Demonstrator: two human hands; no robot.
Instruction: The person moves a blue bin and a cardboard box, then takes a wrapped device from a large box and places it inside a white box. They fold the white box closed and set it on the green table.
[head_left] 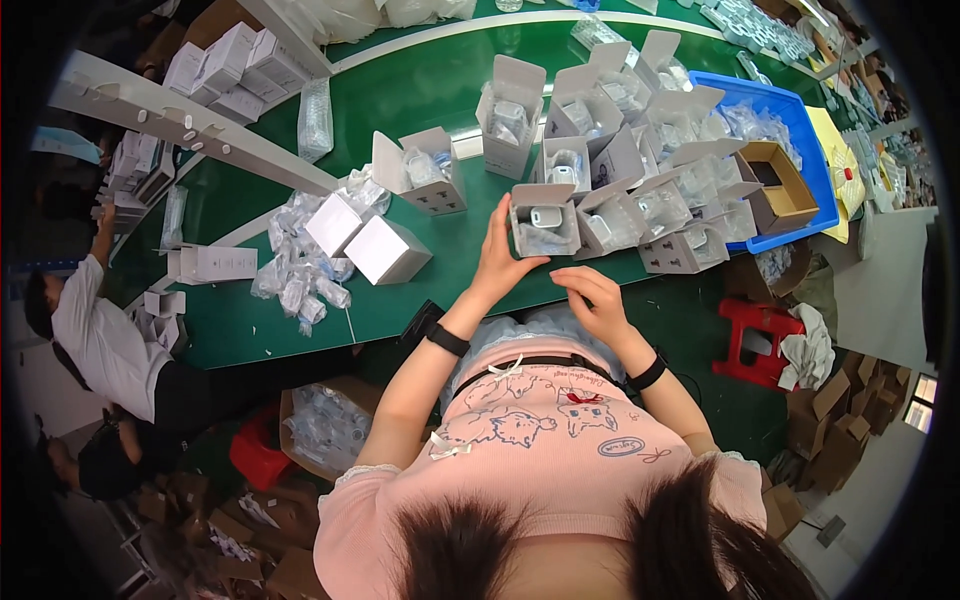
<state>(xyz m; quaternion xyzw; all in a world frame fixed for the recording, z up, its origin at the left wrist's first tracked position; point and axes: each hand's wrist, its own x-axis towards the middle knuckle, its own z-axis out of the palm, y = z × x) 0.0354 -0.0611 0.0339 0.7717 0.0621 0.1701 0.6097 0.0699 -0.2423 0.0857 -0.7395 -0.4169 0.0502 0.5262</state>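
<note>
My left hand [497,262] is closed on a small white open-topped box [543,240] at the table's near edge, fingers along its left side and thumb on its near side. A white plastic device [546,216] in clear wrap sits inside that box, whose flap stands up. Just to the right and nearer to me, my right hand [600,300] hangs loosely bent, fingers apart from the thumb, with nothing seen in it. Beside the held box stands another open box [610,222] with wrapped contents. Several similar open boxes [515,120] crowd behind and to the right.
Two closed white boxes [388,252] lie by a heap of clear-bagged parts [298,255] at left on the green table [380,95]. A blue tray [828,190] holds bags and a brown carton [785,190]. A red stool [745,345] stands at right; a person [100,330] works at far left.
</note>
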